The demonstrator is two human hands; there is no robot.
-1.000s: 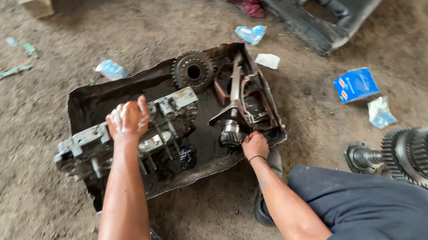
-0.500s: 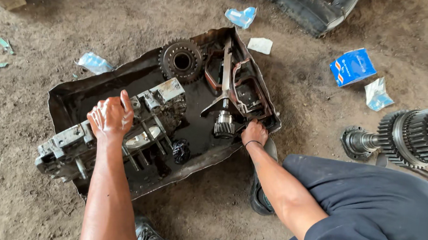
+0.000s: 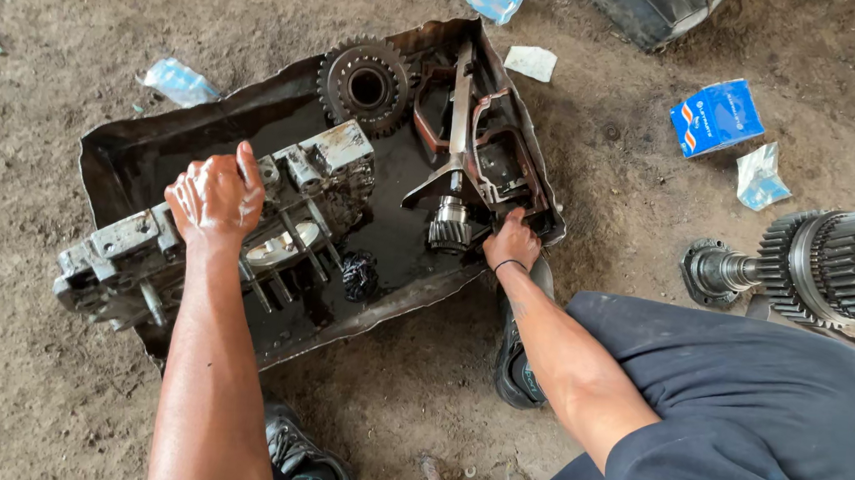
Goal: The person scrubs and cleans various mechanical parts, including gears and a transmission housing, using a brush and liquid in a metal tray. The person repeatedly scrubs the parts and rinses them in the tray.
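Head view looked straight down on a dented, oil-blackened metal tray (image 3: 117, 163) lying on the dirt floor (image 3: 79, 65). We recorded the left hand (image 3: 214, 198), wet with oil, with fingers curled and pressed down on top of a grey cast-metal housing (image 3: 151, 251) that ran from the tray's left edge toward its centre. The right hand (image 3: 511, 243) was at the tray's near-right edge, fingers bent over the rim beside a small toothed pinion (image 3: 448, 226); we could not tell whether it gripped the rim or merely rested there. A dark band circled that wrist. From the pinion, a forked lever and shaft (image 3: 459, 122) ran up toward the tray's far-right corner, lying across a reddish frame part (image 3: 494, 154). A large dark gear (image 3: 365, 86) lay at the far edge, just left of the shaft. A small black clump (image 3: 359, 273) sat in the oil near the tray's near edge. Off the tray, to the right, a geared shaft assembly (image 3: 817, 265) lay on the ground, with a blue carton (image 3: 716, 116) well beyond it. Scraps of pale wrapper (image 3: 178, 82) lay near the tray's far-left corner.
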